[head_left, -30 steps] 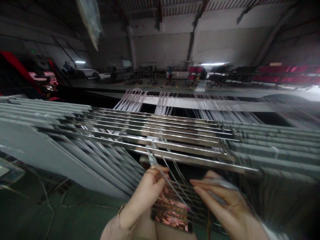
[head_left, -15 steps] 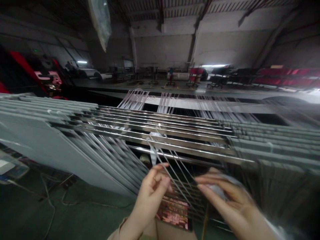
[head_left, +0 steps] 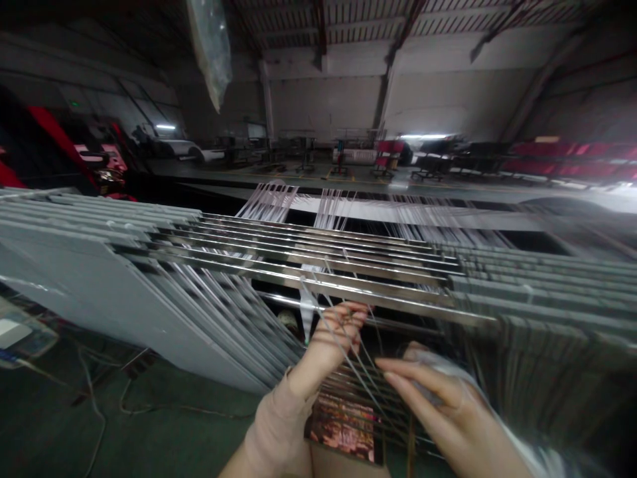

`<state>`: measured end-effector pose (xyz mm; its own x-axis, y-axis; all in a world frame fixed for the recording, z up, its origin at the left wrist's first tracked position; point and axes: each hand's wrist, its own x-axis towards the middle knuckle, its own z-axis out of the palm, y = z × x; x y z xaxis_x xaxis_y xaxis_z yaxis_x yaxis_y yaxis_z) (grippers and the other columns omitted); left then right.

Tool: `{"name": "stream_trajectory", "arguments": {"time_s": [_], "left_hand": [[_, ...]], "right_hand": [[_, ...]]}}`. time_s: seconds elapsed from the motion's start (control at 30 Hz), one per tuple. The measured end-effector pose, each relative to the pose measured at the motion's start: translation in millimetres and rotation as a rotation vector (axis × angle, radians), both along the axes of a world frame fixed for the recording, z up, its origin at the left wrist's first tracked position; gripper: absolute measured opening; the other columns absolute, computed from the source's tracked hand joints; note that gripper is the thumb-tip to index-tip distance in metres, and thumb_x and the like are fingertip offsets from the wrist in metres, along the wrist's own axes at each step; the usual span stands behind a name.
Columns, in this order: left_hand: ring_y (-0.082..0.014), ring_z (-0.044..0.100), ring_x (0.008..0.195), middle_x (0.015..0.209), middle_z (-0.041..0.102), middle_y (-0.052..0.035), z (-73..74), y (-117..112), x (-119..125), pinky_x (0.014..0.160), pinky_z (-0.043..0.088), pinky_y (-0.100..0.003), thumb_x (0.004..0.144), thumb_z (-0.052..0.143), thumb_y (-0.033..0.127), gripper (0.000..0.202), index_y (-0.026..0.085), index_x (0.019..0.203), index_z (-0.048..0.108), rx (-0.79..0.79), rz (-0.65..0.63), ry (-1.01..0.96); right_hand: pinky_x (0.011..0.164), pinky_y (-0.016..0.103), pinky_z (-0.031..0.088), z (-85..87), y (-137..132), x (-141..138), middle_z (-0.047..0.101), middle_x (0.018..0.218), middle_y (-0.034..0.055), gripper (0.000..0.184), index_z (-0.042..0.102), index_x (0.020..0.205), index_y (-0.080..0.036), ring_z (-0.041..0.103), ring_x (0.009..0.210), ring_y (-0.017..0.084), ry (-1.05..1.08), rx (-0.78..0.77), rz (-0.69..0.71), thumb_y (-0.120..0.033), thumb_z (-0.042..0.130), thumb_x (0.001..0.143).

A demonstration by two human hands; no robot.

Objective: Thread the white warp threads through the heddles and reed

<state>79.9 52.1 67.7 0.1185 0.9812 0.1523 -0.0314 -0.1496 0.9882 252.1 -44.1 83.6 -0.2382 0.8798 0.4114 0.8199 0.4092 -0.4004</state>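
Just in front of the metal bars, my left hand (head_left: 338, 335) has its fingers curled and reaches up among thin metal heddles (head_left: 359, 372). Several heddles cross over its fingers, and what the fingertips hold, if anything, is hidden. Lower right, my right hand (head_left: 438, 398) is closed in a pinch, thumb and forefinger tips together. A pale, blurred bundle of threads (head_left: 465, 365) passes through this hand and trails along the wrist. A white pointed piece (head_left: 306, 309) hangs from the bars left of my left hand.
Long metal bars (head_left: 298, 269) run across the loom frame. Grey heddles crowd the right (head_left: 552, 378), and grey panels (head_left: 124, 299) stand left. Pale warp threads (head_left: 269, 199) stretch behind. A phone-like lit screen (head_left: 343, 425) lies below my hands. Cables (head_left: 94, 398) cross the green floor.
My left hand has moved up and to the right, in behind the heddles, and its fingers now point towards the bars. My right hand has shifted slightly left, still pinched.
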Motion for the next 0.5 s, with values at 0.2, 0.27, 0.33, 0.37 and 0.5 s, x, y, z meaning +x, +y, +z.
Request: {"name": "stream_trajectory", "arguments": {"time_s": [0.2,0.27,0.33,0.37,0.5], "left_hand": [[-0.0216,0.058,0.094,0.092,0.063,-0.0088,11.8,-52,-36,0.084,0.047,-0.035,0.090,0.047,0.017,0.026,0.020,0.093,0.072,0.457,-0.032,0.261],[-0.0222,0.056,0.087,0.088,0.058,-0.0100,11.5,-69,-45,0.074,0.048,-0.034,0.090,0.042,0.012,0.032,0.019,0.100,0.071,0.590,-0.108,0.485],[-0.0240,0.055,0.087,0.091,0.058,-0.0120,8.0,-76,-47,0.074,0.048,-0.037,0.089,0.040,0.008,0.035,0.018,0.104,0.070,0.572,-0.175,0.612],[-0.0249,0.056,0.090,0.094,0.058,-0.0129,5.3,-76,-47,0.077,0.048,-0.039,0.088,0.039,0.008,0.035,0.018,0.103,0.070,0.523,-0.182,0.617],[-0.0216,0.058,0.090,0.091,0.061,-0.0083,-5.8,-62,-48,0.084,0.046,-0.036,0.093,0.045,0.022,0.025,0.018,0.086,0.068,0.193,-0.121,0.291]], "right_hand": [[0.095,0.037,0.054,-6.7,7,-4,0.073,0.112,0.0007,0.028,0.071,0.113,-0.032,0.067,0.109,0.023,0.054,-0.062,0.008,-0.041,0.054,0.094],[0.096,0.044,0.053,-4.3,15,-15,0.074,0.107,0.0012,0.025,0.074,0.106,-0.031,0.067,0.109,0.025,0.095,-0.106,0.025,-0.038,0.054,0.093],[0.095,0.047,0.053,0.4,20,-25,0.076,0.096,0.0025,0.023,0.076,0.094,-0.028,0.070,0.101,0.026,0.150,-0.168,0.056,-0.035,0.054,0.092],[0.094,0.046,0.054,3.0,20,-28,0.077,0.090,0.0027,0.023,0.076,0.087,-0.026,0.071,0.094,0.025,0.186,-0.176,0.063,-0.035,0.056,0.091],[0.087,0.024,0.057,11.1,4,-26,0.075,0.087,-0.0013,0.017,0.074,0.085,-0.028,0.072,0.090,0.018,0.343,0.026,-0.025,-0.040,0.062,0.087]]}}
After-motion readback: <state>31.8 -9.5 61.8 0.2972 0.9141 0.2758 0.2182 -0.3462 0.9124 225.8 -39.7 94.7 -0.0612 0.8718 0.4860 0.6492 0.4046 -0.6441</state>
